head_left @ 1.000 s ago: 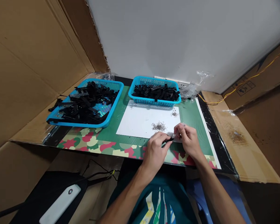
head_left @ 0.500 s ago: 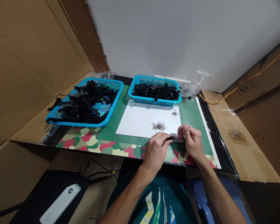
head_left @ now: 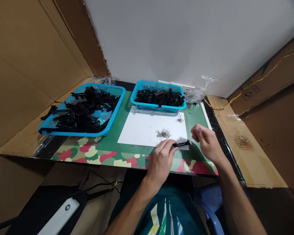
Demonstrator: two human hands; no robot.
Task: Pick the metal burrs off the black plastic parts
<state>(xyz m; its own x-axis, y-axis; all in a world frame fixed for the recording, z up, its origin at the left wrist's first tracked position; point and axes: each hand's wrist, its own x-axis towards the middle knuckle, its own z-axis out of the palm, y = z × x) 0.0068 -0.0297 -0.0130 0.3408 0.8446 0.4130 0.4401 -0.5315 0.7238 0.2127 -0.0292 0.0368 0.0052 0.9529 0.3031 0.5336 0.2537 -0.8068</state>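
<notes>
A slim black plastic part (head_left: pixel 182 144) points right from between the fingers of my left hand (head_left: pixel 161 156), which is closed on it near the front edge of the white sheet (head_left: pixel 139 129). My right hand (head_left: pixel 205 140) is raised to the right of the part, apart from it, with its fingers curled together. Whatever those fingers hold, if anything, is too small to make out. Just beyond my left hand lies a pile of tiny metal pieces (head_left: pixel 163 133). A smaller pile (head_left: pixel 179 120) sits near the sheet's back right corner.
A large blue basket (head_left: pixel 93 133) of black parts stands at the left. Behind the sheet is a smaller blue basket (head_left: pixel 159 107) with more black parts. Clear plastic wrap (head_left: pixel 194 94) lies by the wall. Cardboard (head_left: pixel 245 143) borders the table at the right.
My right hand has moved away from the black part to the right. The part's right end is now uncovered. My left hand still grips it, and the view has shifted slightly.
</notes>
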